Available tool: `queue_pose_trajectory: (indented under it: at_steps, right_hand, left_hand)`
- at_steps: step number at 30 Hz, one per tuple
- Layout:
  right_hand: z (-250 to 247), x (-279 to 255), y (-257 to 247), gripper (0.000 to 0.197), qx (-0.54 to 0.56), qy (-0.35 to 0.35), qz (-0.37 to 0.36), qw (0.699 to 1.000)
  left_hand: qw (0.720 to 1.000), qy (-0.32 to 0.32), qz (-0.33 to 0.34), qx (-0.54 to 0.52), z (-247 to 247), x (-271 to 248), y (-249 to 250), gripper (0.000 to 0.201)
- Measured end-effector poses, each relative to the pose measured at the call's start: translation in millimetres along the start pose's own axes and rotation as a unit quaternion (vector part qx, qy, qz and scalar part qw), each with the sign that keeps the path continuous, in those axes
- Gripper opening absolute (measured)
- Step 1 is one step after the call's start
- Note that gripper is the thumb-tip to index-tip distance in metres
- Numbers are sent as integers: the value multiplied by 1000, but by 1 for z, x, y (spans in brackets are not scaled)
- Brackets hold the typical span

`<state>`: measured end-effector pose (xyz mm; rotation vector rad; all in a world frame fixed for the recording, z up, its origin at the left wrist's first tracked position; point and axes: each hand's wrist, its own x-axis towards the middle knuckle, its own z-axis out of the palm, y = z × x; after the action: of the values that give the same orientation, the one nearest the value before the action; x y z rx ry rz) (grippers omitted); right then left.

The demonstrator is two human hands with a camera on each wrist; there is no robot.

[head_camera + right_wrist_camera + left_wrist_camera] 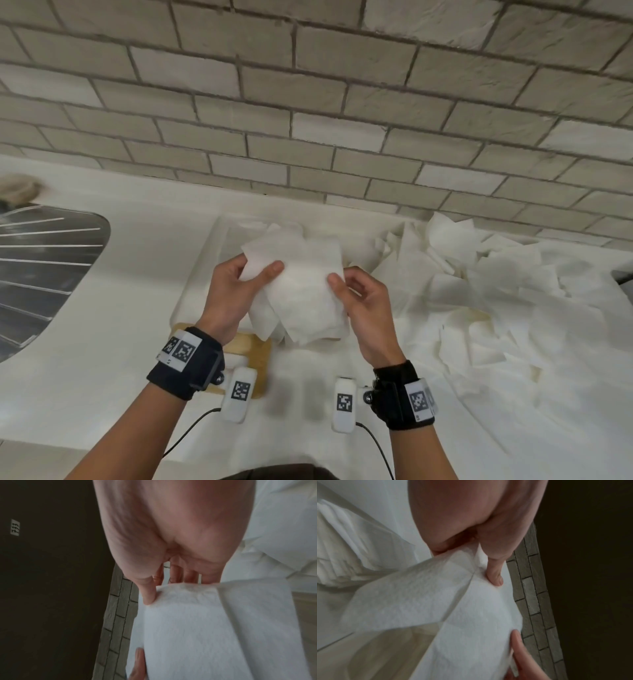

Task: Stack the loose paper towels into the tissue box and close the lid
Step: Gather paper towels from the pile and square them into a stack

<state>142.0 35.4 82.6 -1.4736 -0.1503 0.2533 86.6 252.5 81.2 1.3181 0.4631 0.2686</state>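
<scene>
A small bundle of white paper towels hangs between both hands above the counter. My left hand pinches its left edge with the thumb on top, and my right hand pinches its right edge the same way. The left wrist view shows the towels under my left hand; the right wrist view shows the towels under my right hand. Behind the bundle lies the open white tissue box with towels inside. Its wooden lid lies flat near my left wrist.
A large heap of loose paper towels covers the counter on the right. A steel sink drainer lies at the left. A brick wall runs along the back of the white counter.
</scene>
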Motion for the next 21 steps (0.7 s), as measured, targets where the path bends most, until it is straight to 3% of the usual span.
queue_pose_trajectory:
  at_steps: [4, 6, 9, 12, 18, 21]
  right_hand:
    - [-11, 23, 10, 13, -20, 87, 16, 996]
    - [-7, 38, 26, 33, -108, 108, 43, 987]
    - [11, 56, 51, 52, -252, 85, 37, 963]
    - [28, 64, 72, 56, -303, 67, 31, 950]
    - [35, 68, 76, 34, -306, 126, 12, 944]
    - [32, 76, 83, 23, -347, 123, 10, 930]
  left_hand:
    - [998, 57, 29, 24, -18, 8, 1, 32]
    - [996, 72, 37, 41, -31, 14, 3, 30]
    - [995, 78, 45, 50, -44, 15, 8, 27]
    - [995, 56, 58, 59, -50, 11, 12, 29]
    - [996, 20, 57, 69, -52, 1, 14, 38]
    - [996, 13, 59, 73, -52, 0, 15, 39]
